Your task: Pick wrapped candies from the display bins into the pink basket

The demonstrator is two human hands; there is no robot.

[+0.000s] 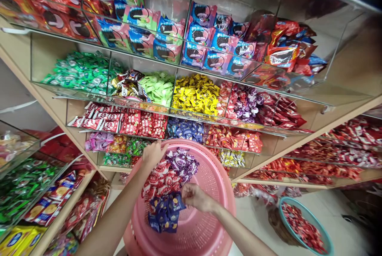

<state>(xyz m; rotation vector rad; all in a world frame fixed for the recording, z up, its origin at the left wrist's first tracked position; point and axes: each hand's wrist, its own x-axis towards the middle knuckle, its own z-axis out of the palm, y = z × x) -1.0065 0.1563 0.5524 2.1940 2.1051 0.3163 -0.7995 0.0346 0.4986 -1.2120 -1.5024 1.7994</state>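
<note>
A round pink plastic basket (209,216) with a perforated wall stands below the shelves. My left hand (152,154) is closed over its upper left rim. Inside it, my right hand (195,197) pinches the edge of a dark blue candy packet (176,202). More dark blue packets (162,216) lie together just left of that hand. Red-and-white wrapped candies (162,178) are heaped above them, and purple-and-white wrapped candies (182,164) sit near the far rim. My right fingertips are partly hidden behind the hand.
Glass-fronted shelves hold blue cookie packs (195,33), green candies (86,73), yellow candies (195,95) and blue packets (185,128). A teal basket (326,236) of red candies stands on the floor at right. Another stocked shelf unit (64,208) flanks the left side.
</note>
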